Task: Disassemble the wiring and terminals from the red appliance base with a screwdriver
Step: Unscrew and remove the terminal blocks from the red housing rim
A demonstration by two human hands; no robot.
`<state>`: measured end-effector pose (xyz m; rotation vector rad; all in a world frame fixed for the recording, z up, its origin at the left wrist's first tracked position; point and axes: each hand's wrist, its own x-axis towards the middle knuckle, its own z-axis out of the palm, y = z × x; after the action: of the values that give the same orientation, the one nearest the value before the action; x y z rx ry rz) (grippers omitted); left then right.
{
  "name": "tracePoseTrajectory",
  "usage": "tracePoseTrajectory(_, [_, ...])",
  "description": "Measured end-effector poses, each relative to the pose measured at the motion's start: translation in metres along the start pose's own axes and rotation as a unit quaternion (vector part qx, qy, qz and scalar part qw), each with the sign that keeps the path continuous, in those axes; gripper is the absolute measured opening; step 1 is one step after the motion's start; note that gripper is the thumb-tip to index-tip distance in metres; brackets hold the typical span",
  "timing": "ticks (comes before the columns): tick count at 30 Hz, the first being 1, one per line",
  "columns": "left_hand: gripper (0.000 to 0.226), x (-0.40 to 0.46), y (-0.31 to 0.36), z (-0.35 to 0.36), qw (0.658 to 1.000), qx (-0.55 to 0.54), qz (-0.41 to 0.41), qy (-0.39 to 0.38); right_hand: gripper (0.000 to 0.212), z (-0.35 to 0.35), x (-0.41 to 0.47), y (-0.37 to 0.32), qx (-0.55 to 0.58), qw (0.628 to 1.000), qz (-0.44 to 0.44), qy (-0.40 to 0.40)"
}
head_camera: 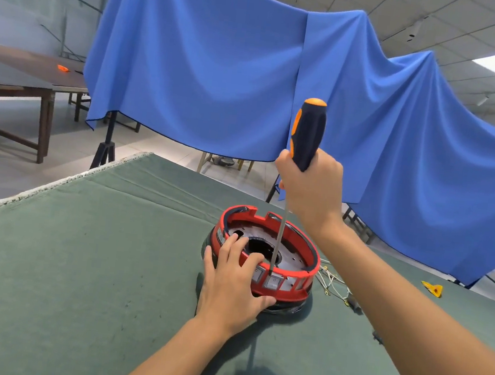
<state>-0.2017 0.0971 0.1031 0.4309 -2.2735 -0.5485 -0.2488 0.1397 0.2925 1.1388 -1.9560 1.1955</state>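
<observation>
Slippage is the main worry. On the green worktop, the left hand rests on the near-left rim of the red base, fingers spread and fairly straight over the edge, steadying it rather than gripping. The screwdriver stands nearly upright, its shaft running down inside the near wall by the switches; whether the tip sits in a screw cannot be told. The right hand is wrapped round the handle. Hard pressing could make the tip skid toward the left fingers or tip the base. Loose wires lie just right of it.
</observation>
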Motion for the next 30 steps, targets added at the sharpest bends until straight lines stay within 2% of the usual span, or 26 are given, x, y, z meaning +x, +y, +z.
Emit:
tracePoseTrajectory(5, [0.066,-0.001,0.0,0.001,1.0,0.004,-0.028,-0.007,0.036,0.003,-0.006,-0.014,0.011,0.999,-0.047,0.016])
tracePoseTrajectory(11, [0.067,-0.001,-0.001,0.004,0.999,-0.012,-0.044,-0.02,0.035,0.003,-0.01,-0.006,0.006,0.999,-0.045,0.004])
tracePoseTrajectory(16, [0.067,0.0,-0.002,0.005,0.999,-0.004,-0.046,-0.023,0.044,0.006,-0.015,-0.004,0.004,0.998,-0.066,0.001])
tracePoseTrajectory(22, [0.069,0.001,-0.003,0.004,0.998,0.008,-0.044,-0.035,0.046,0.015,-0.024,-0.009,-0.02,0.989,-0.128,-0.073])
tracePoseTrajectory(30, [0.07,0.0,0.001,0.0,0.999,0.019,-0.032,-0.021,0.048,0.03,-0.009,-0.007,-0.05,0.983,-0.118,-0.133])
